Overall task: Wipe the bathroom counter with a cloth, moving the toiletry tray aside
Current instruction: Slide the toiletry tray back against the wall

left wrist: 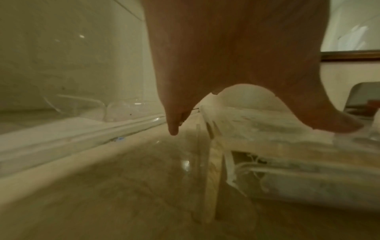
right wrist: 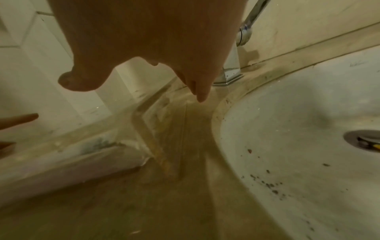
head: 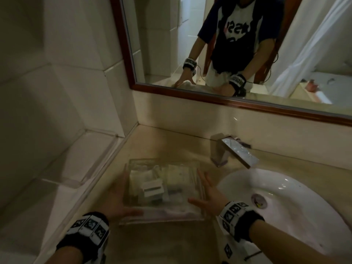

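- Nearest me, both my wrists carry black bands with white marker blocks, and my forearms reach forward over the beige stone surface (head: pixel 167 242).
- My left hand (head: pixel 116 201) lies along the left side of the clear toiletry tray (head: pixel 162 216), fingers straight along its wall and thumb spread toward the front edge; the left wrist view shows the thumb over the tray's rim, and I cannot tell whether it presses there.
- My right hand (head: pixel 206 195) lies along the tray's right side, fingers straight and spread, thumb pointing inward across the near corner; both hands are released, curled around nothing.
- The tray sits on the surface between my hands, left of the white sink (head: pixel 304 225), and holds small pale packets and a white box (head: pixel 153 189).
- Beyond the tray stands the chrome faucet (head: pixel 228 149), its spout reaching over the basin.
- A clear shelf (head: pixel 76 168) runs along the tiled wall at left.
- Farthest off, the wood-framed mirror (head: pixel 228 101) reflects my torso and both banded wrists.
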